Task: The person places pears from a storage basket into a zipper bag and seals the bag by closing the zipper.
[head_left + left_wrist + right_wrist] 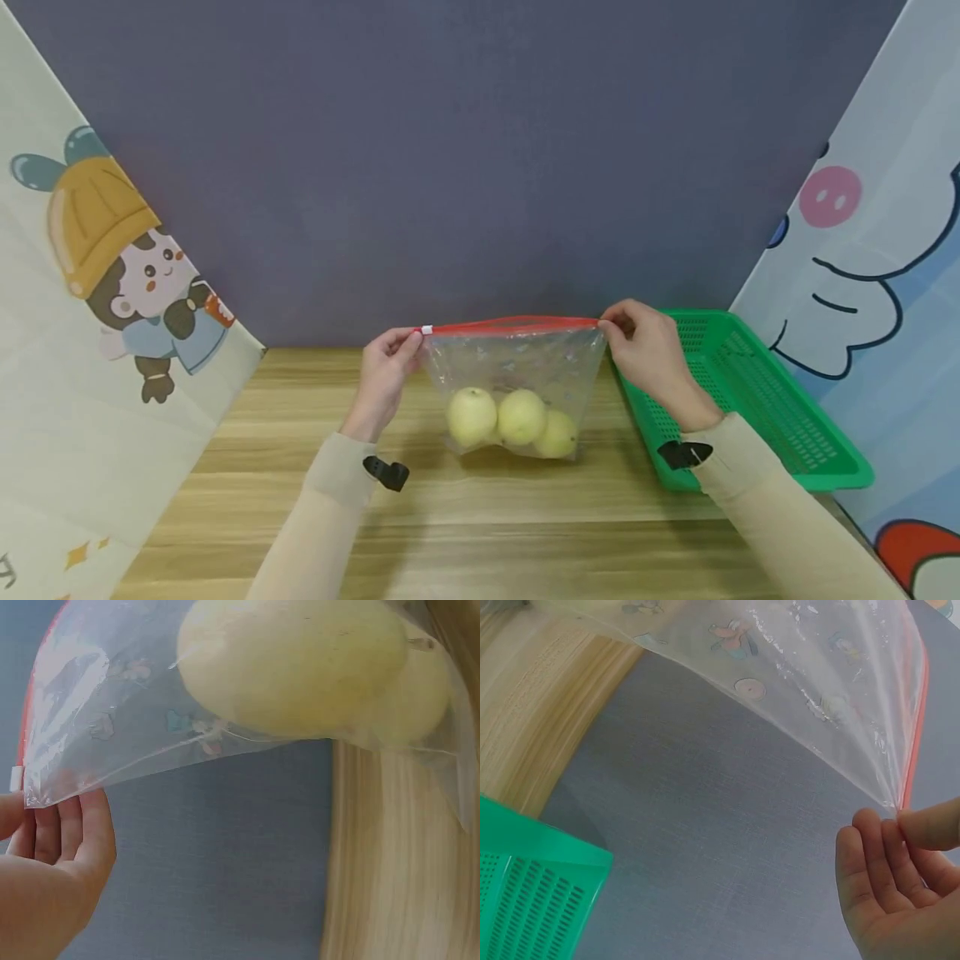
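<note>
A clear zip bag (517, 362) with a red top strip hangs upright between both hands, its mouth slightly parted in the middle. Inside, at the bottom, lie three round pale-yellow fruits (522, 417), which look like pears; a short stem shows on one in the left wrist view. My left hand (386, 371) pinches the bag's top left corner, beside the white slider (427, 330). With thumb and fingertips, my right hand (651, 354) pinches the top right corner. Printed cartoon figures (735, 637) mark the plastic.
A green plastic basket (757, 400) with slotted walls stands at the right, partly behind the right forearm. The wooden table (285, 467) ends at a dark grey-blue panel (450, 167). Cartoon-printed panels (90, 467) rise on both sides.
</note>
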A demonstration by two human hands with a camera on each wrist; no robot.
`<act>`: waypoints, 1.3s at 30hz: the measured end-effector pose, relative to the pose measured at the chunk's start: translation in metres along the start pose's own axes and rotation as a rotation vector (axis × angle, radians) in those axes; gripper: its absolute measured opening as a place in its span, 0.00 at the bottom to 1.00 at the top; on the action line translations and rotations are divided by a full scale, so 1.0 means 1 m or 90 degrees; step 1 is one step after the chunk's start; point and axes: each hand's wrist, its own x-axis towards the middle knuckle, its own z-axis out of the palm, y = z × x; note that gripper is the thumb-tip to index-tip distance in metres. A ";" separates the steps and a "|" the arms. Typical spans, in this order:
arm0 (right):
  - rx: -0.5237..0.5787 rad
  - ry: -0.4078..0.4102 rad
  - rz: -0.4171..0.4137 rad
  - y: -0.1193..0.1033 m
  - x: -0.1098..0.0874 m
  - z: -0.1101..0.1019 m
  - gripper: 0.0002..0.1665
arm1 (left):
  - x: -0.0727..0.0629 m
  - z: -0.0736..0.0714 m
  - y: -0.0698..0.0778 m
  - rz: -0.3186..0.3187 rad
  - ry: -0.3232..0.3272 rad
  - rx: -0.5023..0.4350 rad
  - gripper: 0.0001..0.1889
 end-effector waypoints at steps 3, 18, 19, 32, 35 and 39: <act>-0.002 0.004 -0.003 -0.001 0.000 0.000 0.05 | -0.003 -0.002 -0.002 0.003 -0.025 0.024 0.10; -0.007 -0.010 0.016 -0.002 -0.002 -0.002 0.07 | -0.007 0.000 -0.010 0.067 -0.038 0.072 0.11; -0.007 -0.014 0.019 -0.003 -0.002 -0.003 0.07 | -0.007 0.000 -0.009 0.068 -0.037 0.074 0.11; -0.084 -0.094 -0.026 -0.048 -0.002 -0.012 0.13 | -0.008 0.006 -0.011 0.094 -0.056 0.064 0.11; -0.090 -0.119 -0.052 -0.068 0.000 -0.011 0.14 | -0.008 0.007 -0.011 0.097 -0.050 0.061 0.11; -0.093 -0.175 -0.078 -0.096 0.007 -0.009 0.14 | -0.009 0.009 -0.011 0.102 -0.041 0.059 0.11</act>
